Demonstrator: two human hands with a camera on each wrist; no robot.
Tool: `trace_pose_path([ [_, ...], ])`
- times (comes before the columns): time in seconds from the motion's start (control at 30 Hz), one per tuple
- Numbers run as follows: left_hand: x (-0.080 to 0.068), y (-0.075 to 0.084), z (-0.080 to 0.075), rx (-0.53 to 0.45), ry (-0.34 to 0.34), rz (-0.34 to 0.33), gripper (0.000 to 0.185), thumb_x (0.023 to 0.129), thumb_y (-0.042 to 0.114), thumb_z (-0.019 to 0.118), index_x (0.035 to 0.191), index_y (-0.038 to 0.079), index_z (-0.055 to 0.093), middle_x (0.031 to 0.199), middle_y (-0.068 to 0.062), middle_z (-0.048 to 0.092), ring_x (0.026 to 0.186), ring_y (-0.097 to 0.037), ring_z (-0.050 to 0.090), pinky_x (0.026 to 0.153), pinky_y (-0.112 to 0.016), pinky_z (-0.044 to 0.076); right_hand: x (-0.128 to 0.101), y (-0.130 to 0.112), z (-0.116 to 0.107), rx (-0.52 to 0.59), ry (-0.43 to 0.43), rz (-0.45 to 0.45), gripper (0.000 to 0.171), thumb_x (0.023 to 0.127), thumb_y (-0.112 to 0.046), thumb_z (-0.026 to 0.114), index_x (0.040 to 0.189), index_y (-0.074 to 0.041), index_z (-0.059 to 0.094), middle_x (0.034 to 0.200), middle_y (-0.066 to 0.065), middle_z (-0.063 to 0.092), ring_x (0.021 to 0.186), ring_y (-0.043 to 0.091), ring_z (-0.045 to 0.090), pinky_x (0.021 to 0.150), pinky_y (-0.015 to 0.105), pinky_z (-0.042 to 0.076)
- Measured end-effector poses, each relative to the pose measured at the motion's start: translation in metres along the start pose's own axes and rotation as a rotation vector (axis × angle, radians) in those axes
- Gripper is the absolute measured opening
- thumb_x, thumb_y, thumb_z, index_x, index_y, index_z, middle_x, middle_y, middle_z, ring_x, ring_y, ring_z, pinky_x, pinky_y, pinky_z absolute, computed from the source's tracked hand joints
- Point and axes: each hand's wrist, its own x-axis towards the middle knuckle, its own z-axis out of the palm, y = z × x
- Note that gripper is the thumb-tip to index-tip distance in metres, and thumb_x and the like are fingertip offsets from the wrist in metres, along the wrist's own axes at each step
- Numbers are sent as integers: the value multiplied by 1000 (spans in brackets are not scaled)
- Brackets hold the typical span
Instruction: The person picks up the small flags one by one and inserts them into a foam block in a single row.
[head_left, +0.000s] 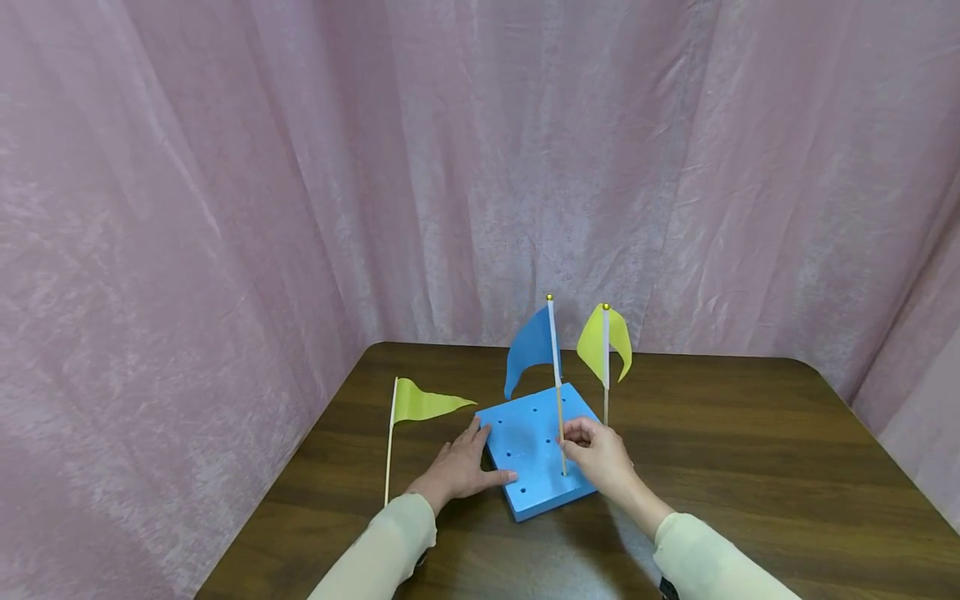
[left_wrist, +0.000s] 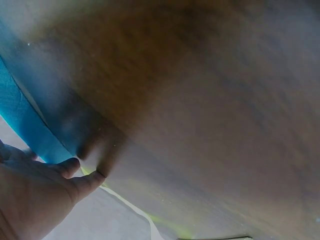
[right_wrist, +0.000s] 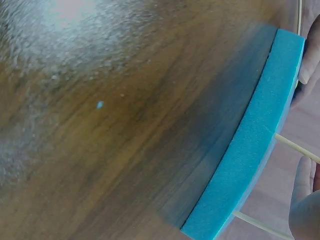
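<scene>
A blue foam block [head_left: 534,454] with several small holes lies on the brown table [head_left: 750,467]. My left hand [head_left: 461,467] rests flat against the block's left edge, fingers spread and thumb along the front side. With my right hand [head_left: 577,446] I pinch the thin wooden stick of a blue flag [head_left: 532,346], which stands upright in the block. Just to the right stands a yellow flag [head_left: 606,342]; my right hand hides the foot of its stick. The right wrist view shows the block's side [right_wrist: 255,150], two sticks and my fingers [right_wrist: 304,200].
A second yellow-green flag [head_left: 423,404] lies on the table left of my left hand, its stick pointing toward me. Pink curtains [head_left: 225,208] close in the table at the back and both sides. The left wrist view shows the block's edge [left_wrist: 25,125] beside my left hand [left_wrist: 35,195].
</scene>
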Motion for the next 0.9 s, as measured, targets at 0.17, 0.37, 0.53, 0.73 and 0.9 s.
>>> trace_pose_path([
  [0.17, -1, 0, 0, -5, 1, 3, 112, 76, 81, 59, 159, 14, 24, 166, -8, 10, 148, -36, 21, 114, -62, 19, 0, 1, 0, -17, 3, -3, 8, 89, 0, 70, 97, -3, 70, 89, 6, 71, 82, 16, 60, 70, 26, 50],
  [0.37, -1, 0, -1, -16, -2, 3, 111, 77, 80, 60, 159, 14, 25, 166, -8, 9, 148, -36, 20, 114, -62, 18, 0, 5, 2, -47, -5, 7, 7, 89, 0, 71, 95, -4, 70, 86, 3, 69, 81, 17, 59, 71, 28, 51],
  [0.53, -1, 1, -1, -24, -1, 0, 111, 76, 80, 61, 159, 14, 25, 166, -8, 10, 148, -36, 20, 114, -62, 18, -3, 11, 4, -60, -34, 18, 8, 88, 1, 71, 91, -5, 70, 86, 5, 69, 80, 15, 60, 71, 27, 51],
  [0.73, -1, 1, -1, -22, 3, 0, 111, 76, 80, 61, 159, 14, 25, 166, -8, 10, 148, -36, 21, 115, -62, 18, -5, 16, 5, -55, -38, -1, 8, 88, 2, 70, 90, -5, 69, 85, 5, 69, 79, 15, 60, 71, 28, 51],
  [0.9, -1, 1, -2, -25, -4, -4, 111, 76, 79, 61, 159, 14, 24, 166, -8, 10, 148, -36, 21, 115, -62, 17, -8, 20, 7, -93, -41, 9, 8, 87, 0, 72, 88, -6, 69, 79, 0, 67, 77, 13, 59, 67, 27, 50],
])
